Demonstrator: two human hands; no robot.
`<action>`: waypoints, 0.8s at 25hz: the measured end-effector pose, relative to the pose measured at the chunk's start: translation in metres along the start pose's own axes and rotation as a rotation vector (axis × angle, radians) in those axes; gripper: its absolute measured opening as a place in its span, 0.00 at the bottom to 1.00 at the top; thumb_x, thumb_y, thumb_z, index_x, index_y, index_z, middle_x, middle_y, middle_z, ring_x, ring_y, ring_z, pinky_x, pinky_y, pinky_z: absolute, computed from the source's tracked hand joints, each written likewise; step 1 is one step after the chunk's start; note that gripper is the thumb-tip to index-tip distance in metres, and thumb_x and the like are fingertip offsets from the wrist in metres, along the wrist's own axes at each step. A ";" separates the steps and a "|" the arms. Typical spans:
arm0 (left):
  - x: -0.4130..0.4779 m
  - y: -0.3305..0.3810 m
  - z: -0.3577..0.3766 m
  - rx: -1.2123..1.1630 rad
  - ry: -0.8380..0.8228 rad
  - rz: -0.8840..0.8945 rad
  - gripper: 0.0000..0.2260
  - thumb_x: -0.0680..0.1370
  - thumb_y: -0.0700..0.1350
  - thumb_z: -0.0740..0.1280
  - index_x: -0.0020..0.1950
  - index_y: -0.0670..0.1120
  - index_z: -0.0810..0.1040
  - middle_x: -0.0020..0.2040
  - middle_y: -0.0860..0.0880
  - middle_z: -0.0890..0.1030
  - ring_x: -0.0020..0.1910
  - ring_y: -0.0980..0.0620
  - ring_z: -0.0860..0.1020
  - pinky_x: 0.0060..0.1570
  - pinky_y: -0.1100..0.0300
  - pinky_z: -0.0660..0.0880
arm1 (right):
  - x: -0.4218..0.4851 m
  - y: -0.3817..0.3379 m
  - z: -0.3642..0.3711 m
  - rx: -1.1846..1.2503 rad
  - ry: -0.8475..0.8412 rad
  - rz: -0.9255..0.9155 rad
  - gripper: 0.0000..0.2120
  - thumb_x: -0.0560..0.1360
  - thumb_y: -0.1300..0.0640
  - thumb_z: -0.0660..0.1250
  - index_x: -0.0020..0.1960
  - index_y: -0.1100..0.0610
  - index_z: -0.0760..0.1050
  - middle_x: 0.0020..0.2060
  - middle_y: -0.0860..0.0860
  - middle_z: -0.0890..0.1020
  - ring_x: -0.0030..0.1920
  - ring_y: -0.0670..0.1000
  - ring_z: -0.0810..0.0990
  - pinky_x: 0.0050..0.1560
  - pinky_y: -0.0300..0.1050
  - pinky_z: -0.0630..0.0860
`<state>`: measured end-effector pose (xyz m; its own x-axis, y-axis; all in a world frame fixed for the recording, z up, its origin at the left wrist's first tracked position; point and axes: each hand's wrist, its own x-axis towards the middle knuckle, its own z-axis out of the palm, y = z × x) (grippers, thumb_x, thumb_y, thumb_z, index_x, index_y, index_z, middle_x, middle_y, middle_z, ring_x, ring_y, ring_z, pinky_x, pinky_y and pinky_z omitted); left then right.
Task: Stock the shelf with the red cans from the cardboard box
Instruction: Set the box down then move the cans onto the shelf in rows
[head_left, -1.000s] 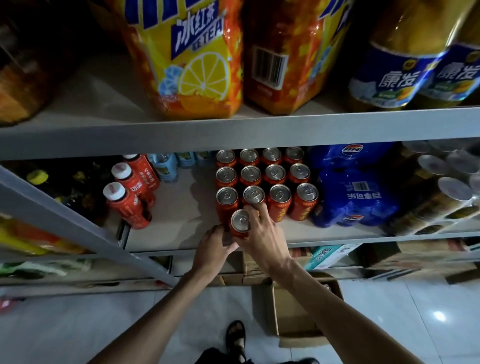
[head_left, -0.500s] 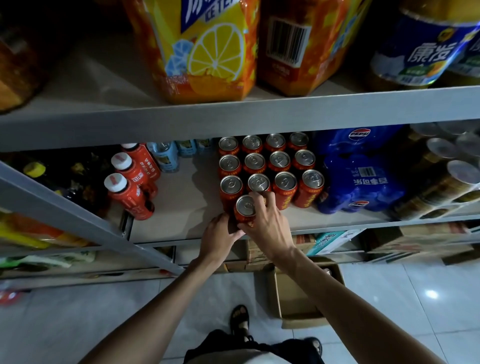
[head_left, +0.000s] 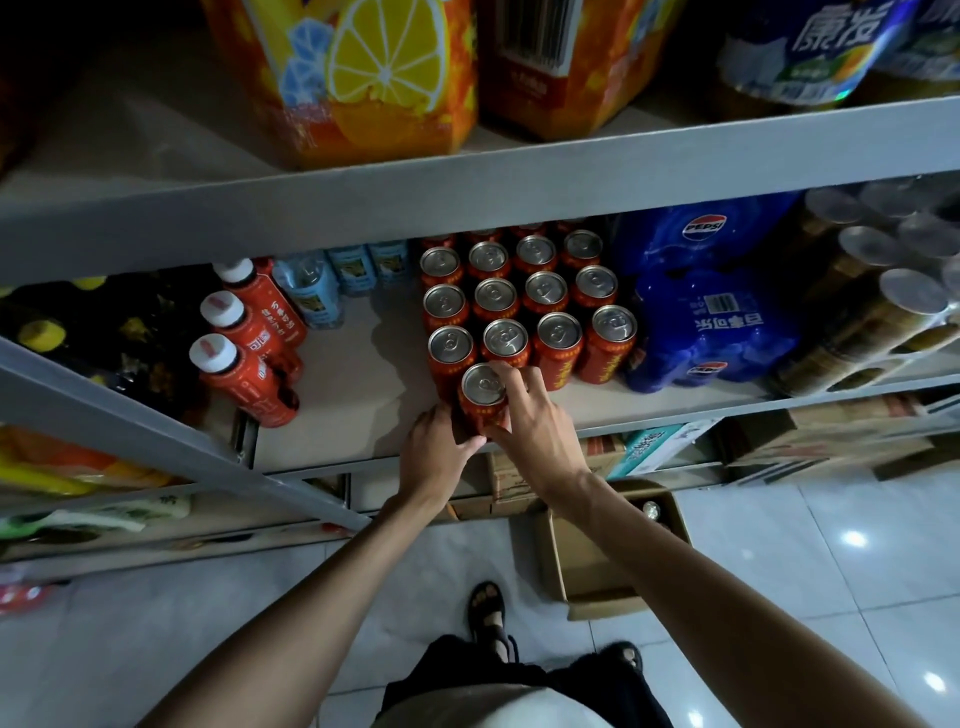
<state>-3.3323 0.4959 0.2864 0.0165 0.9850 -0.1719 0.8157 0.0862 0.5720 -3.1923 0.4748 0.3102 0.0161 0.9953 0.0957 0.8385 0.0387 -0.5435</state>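
The right hand's fingers (head_left: 511, 375) curl over the rim and far side of a red can (head_left: 482, 388), thumb pressed to its near side. The left hand (head_left: 435, 453) cups the can's lower left, thumb reaching under its base; its fingertips are hidden behind the can. The right hand (head_left: 531, 423) grips from above. The can stands upright at the shelf's (head_left: 363, 379) front edge, touching the front row of the block of red cans (head_left: 545, 292). Just right of the block sits a blue Pepsi pack (head_left: 701, 317); red bottles (head_left: 244, 364) lie to the left. The cardboard box (head_left: 602, 609) rests on the floor below.
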 end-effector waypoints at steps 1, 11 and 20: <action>-0.003 0.001 -0.001 -0.001 0.001 -0.009 0.23 0.70 0.51 0.75 0.62 0.46 0.73 0.58 0.45 0.80 0.58 0.45 0.79 0.55 0.55 0.76 | -0.003 0.001 -0.002 0.018 -0.002 0.018 0.41 0.71 0.54 0.75 0.75 0.49 0.53 0.63 0.53 0.69 0.51 0.58 0.81 0.45 0.56 0.82; -0.077 0.073 0.041 0.203 -0.418 0.345 0.08 0.75 0.43 0.68 0.53 0.47 0.77 0.49 0.47 0.84 0.51 0.46 0.81 0.50 0.52 0.78 | -0.129 0.113 -0.065 0.094 -0.159 0.290 0.13 0.75 0.59 0.66 0.59 0.54 0.75 0.57 0.54 0.82 0.52 0.56 0.83 0.46 0.47 0.81; -0.128 0.160 0.199 0.049 -0.949 -0.156 0.12 0.78 0.45 0.67 0.59 0.47 0.69 0.50 0.46 0.75 0.38 0.51 0.76 0.36 0.60 0.71 | -0.276 0.257 -0.083 0.272 -0.260 0.814 0.10 0.74 0.61 0.66 0.54 0.59 0.79 0.40 0.51 0.79 0.45 0.58 0.83 0.42 0.45 0.78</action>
<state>-3.0883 0.3533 0.2404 0.3496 0.4300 -0.8324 0.8709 0.1783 0.4579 -2.9361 0.2024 0.2138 0.3980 0.7112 -0.5794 0.4630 -0.7010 -0.5424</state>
